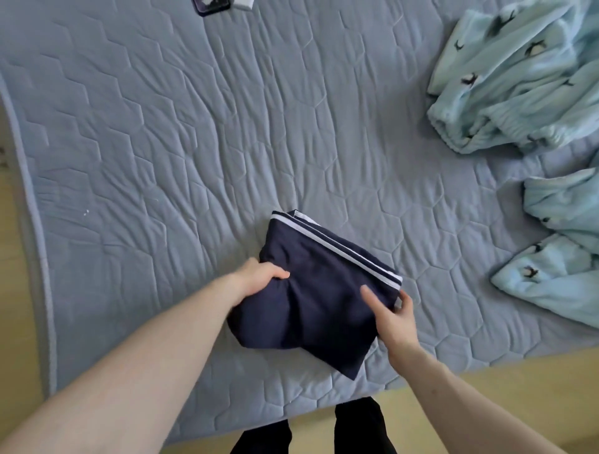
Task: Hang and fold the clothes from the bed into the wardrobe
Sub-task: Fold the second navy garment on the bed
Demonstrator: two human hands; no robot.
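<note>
A folded navy garment with white stripes along its far edge lies on the grey quilted bed, near the bed's front edge. My left hand grips its left side, fingers tucked under the fabric and thumb on top. My right hand holds its right edge, thumb on top and fingers curled round the striped corner. Light blue fleece clothes with dark animal prints lie on the bed's right side, one piece at the top right and another lower right.
A dark phone-like object and a small white item sit at the bed's far edge. Yellowish wooden floor shows below and left of the bed. My dark-trousered legs stand at the bed's front edge.
</note>
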